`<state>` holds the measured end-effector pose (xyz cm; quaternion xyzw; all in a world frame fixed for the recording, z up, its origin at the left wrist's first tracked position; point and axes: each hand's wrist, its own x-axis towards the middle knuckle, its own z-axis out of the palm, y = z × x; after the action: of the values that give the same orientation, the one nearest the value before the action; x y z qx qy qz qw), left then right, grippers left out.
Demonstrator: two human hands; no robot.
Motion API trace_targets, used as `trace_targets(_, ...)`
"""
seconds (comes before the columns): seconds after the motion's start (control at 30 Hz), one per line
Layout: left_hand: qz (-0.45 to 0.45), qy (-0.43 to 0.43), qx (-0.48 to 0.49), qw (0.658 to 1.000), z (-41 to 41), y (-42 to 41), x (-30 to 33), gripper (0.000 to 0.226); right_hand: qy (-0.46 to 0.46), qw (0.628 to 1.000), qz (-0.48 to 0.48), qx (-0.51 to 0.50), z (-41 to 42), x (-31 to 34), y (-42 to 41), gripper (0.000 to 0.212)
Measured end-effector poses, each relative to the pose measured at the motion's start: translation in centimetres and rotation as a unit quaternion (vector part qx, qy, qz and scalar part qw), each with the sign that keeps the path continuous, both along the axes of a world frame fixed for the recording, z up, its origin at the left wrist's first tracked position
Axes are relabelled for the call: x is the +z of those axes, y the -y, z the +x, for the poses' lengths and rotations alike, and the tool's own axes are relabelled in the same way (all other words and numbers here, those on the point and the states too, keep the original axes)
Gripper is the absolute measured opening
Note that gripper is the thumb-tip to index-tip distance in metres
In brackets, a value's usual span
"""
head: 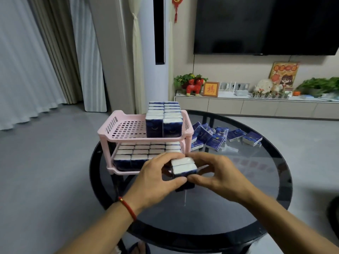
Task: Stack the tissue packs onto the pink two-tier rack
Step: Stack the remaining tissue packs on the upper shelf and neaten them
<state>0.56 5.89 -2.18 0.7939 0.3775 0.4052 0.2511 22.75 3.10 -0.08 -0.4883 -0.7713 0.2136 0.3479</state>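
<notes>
Lower tier of pink slotted plastic two-tier rack packed; upper tier half filled. Left hand, right hand pinching two navy-wrapped tissue packs. Loose navy packs left on round dark glass table.

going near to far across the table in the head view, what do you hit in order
held tissue packs gripped between left hand and right hand → lower tier packs → upper tier packs on the pink rack

Grey floor. Pale curtains far left of hands. Dark television on wall, low cabinet beyond right hand.
</notes>
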Motion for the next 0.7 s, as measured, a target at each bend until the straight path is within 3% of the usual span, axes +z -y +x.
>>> trace_targets(0.13, -0.025, 0.076, 0.028, 0.996, -1.9, 0.0, 0.8, 0.051, -0.048, 0.998, 0.021, 0.016, -2.1, 1.3, -0.2, 0.054)
trace_targets(0.33, 0.017, 0.133, 0.068, 0.989, -3.9, -0.7, 1.4, 0.056, -0.078, 0.994, 0.073, 0.018, -5.2, 2.1, -1.5, 0.053)
trace_targets(0.43, 0.03, 0.153, 0.115, 0.981, -4.8, -1.1, 1.7, 0.055, -0.1, 0.978, 0.151, -0.103, -6.0, 2.8, -3.0, 0.046)
trace_targets(0.5, 0.054, 0.139, 0.147, 0.978, -4.9, -1.0, 1.7, 0.054, -0.085, 0.96, 0.174, -0.204, -6.6, 3.2, -4.8, 0.053)
trace_targets(0.6, 0.097, 0.125, 0.182, 0.971, -4.4, -0.9, 1.6, 0.054, 0.017, 0.948, 0.133, -0.289, -8.4, 3.0, -7.4, 0.079)
trace_targets(0.7, 0.099, 0.121, 0.198, 0.968, -4.2, -1.1, 1.2, 0.055, 0.024, 0.94, 0.096, -0.326, -9.7, 2.6, -8.9, 0.08)
